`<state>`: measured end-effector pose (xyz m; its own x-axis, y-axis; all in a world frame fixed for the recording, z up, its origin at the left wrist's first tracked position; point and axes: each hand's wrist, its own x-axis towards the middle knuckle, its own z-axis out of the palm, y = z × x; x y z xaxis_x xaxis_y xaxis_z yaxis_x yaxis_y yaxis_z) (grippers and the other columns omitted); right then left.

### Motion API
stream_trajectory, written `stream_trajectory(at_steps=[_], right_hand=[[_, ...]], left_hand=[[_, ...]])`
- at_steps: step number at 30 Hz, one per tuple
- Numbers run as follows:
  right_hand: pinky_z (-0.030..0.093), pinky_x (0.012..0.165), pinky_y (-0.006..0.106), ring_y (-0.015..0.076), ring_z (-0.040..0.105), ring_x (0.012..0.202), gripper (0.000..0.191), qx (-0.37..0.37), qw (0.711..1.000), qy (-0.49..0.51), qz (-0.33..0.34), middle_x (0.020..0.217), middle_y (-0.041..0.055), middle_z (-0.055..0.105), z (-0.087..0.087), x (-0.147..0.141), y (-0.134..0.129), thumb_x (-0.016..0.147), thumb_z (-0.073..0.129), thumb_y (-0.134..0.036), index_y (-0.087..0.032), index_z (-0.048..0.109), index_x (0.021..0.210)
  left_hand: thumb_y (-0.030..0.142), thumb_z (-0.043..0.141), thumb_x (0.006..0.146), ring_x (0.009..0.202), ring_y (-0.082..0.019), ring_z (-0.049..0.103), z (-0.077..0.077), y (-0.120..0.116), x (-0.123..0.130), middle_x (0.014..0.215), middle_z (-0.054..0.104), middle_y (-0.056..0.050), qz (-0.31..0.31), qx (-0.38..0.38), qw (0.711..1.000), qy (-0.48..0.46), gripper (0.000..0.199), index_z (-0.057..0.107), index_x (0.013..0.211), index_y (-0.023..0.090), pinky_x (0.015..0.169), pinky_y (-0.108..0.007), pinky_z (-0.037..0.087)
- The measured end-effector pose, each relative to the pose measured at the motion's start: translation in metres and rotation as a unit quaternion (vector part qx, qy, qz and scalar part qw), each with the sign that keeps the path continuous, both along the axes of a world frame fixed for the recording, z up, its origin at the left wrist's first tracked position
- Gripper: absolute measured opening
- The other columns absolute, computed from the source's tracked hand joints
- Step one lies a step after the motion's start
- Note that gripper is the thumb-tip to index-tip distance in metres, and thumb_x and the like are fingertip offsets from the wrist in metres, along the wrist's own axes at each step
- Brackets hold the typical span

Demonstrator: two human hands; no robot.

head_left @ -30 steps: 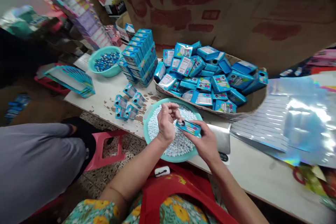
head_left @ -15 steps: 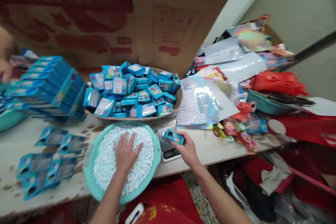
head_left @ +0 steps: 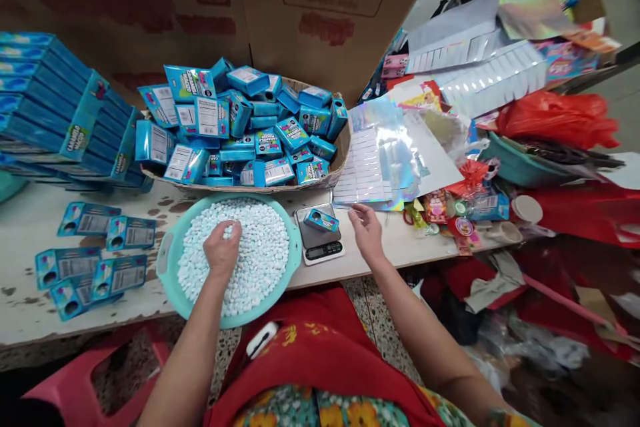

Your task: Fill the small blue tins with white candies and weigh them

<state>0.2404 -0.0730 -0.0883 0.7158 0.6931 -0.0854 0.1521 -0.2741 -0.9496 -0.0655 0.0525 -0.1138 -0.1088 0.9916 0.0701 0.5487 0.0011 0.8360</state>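
My left hand [head_left: 223, 248] is closed just over a turquoise basin [head_left: 165, 283] full of small white candies [head_left: 260, 260]; a few of them show between its thumb and fingers. On a small digital scale [head_left: 325, 251] to the right of the basin lies a blue candy box [head_left: 321, 219], on its side. Beside the scale, my right hand [head_left: 367, 233] is empty, its fingers loosely bent and apart from the box.
Behind the basin, a cardboard tray [head_left: 345, 163] holds many blue boxes. Stacked blue cartons [head_left: 75, 127] stand at left, with several flat blue boxes [head_left: 131, 232] before them. Shiny printed sheets [head_left: 370, 160] and a red plastic bag [head_left: 555, 120] fill the right side.
My right hand has let go of the blue box, now on the scale, and moved right. My left hand, spread on the candies before, has closed. The view has shifted.
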Motion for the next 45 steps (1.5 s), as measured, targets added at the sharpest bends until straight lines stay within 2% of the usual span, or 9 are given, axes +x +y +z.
stream_trajectory(at_steps=[2,6,10,12,22,28,35,39,45], right_hand=[[0.047,0.084,0.034,0.0172,0.058,0.091,0.036,-0.005,1.0,0.003,-0.017,0.103,0.0098,0.064,0.0,0.011,-0.006,0.078,0.062,-0.045,-0.016,0.059,0.101],[0.047,0.085,0.034,0.0163,0.059,0.086,0.036,-0.01,1.0,0.016,-0.025,0.095,0.0082,0.065,-0.006,0.014,-0.017,0.075,0.065,-0.044,-0.015,0.06,0.096],[0.048,0.087,0.037,0.0173,0.061,0.087,0.036,-0.009,0.999,0.04,-0.025,0.094,0.0083,0.066,-0.011,0.005,-0.024,0.075,0.065,-0.045,-0.015,0.06,0.095],[0.048,0.088,0.038,0.0179,0.061,0.087,0.037,-0.009,0.998,0.049,-0.024,0.094,0.0083,0.066,-0.012,0.002,-0.027,0.073,0.067,-0.045,-0.016,0.061,0.095],[0.049,0.086,0.041,0.0202,0.062,0.095,0.042,-0.004,0.998,0.062,-0.001,0.111,0.012,0.062,-0.009,-0.009,-0.037,0.081,0.056,-0.051,-0.017,0.056,0.105],[0.046,0.088,0.039,0.0233,0.056,0.103,0.058,-0.012,0.997,-0.039,0.07,0.117,0.0107,0.06,-0.01,-0.034,-0.003,0.062,0.075,-0.044,-0.019,0.056,0.111],[0.048,0.082,0.036,0.0213,0.06,0.087,0.042,0.084,0.98,-0.133,0.12,0.095,0.005,0.065,0.062,-0.092,0.023,0.068,0.075,-0.045,-0.021,0.064,0.101],[0.048,0.08,0.036,0.0223,0.062,0.087,0.037,0.088,0.946,-0.164,0.266,0.092,0.0052,0.067,0.075,-0.134,0.032,0.07,0.074,-0.046,-0.023,0.065,0.098],[0.048,0.08,0.035,0.0224,0.062,0.087,0.031,0.064,0.937,-0.164,0.302,0.091,0.0051,0.067,0.066,-0.17,0.045,0.075,0.07,-0.045,-0.022,0.065,0.094]], left_hand=[[0.035,0.063,0.07,0.05,-0.012,0.045,0.015,0.0,0.0,0.062,0.053,0.0,0.041,-0.083,0.982,-0.167,0.017,0.062,0.072,0.018,0.047,-0.024,0.033],[0.042,0.059,0.069,0.054,-0.015,0.053,0.036,0.004,-0.005,0.071,0.057,-0.002,0.065,-0.163,0.866,-0.468,0.026,0.054,0.071,0.018,0.042,-0.024,0.037],[0.042,0.057,0.073,0.049,-0.013,0.051,0.042,0.011,-0.012,0.061,0.05,0.0,0.103,-0.255,0.756,-0.593,0.025,0.048,0.069,0.018,0.039,-0.022,0.036],[0.039,0.055,0.077,0.048,-0.011,0.049,0.045,0.012,-0.014,0.064,0.052,0.0,0.077,-0.251,0.737,-0.623,0.022,0.049,0.073,0.019,0.038,-0.021,0.035],[0.038,0.051,0.082,0.055,-0.012,0.055,0.044,0.015,-0.001,0.069,0.055,-0.002,0.113,-0.303,0.724,-0.61,0.021,0.046,0.077,0.018,0.043,-0.019,0.041],[0.038,0.056,0.08,0.043,-0.007,0.044,0.039,0.006,-0.003,0.06,0.047,0.003,0.109,-0.346,0.724,-0.587,0.025,0.042,0.073,0.019,0.036,-0.017,0.031],[0.033,0.057,0.078,0.037,-0.006,0.038,0.106,-0.01,0.006,0.055,0.044,0.004,0.052,-0.316,0.711,-0.626,0.024,0.041,0.069,0.018,0.033,-0.016,0.023],[0.038,0.063,0.075,0.044,-0.007,0.045,0.138,-0.015,0.021,0.056,0.046,0.003,0.033,-0.195,0.751,-0.63,0.03,0.044,0.064,0.017,0.038,-0.017,0.031],[0.036,0.066,0.073,0.053,-0.009,0.053,0.122,-0.013,0.026,0.056,0.046,0.003,0.055,-0.079,0.83,-0.55,0.031,0.047,0.06,0.016,0.055,-0.022,0.045]])
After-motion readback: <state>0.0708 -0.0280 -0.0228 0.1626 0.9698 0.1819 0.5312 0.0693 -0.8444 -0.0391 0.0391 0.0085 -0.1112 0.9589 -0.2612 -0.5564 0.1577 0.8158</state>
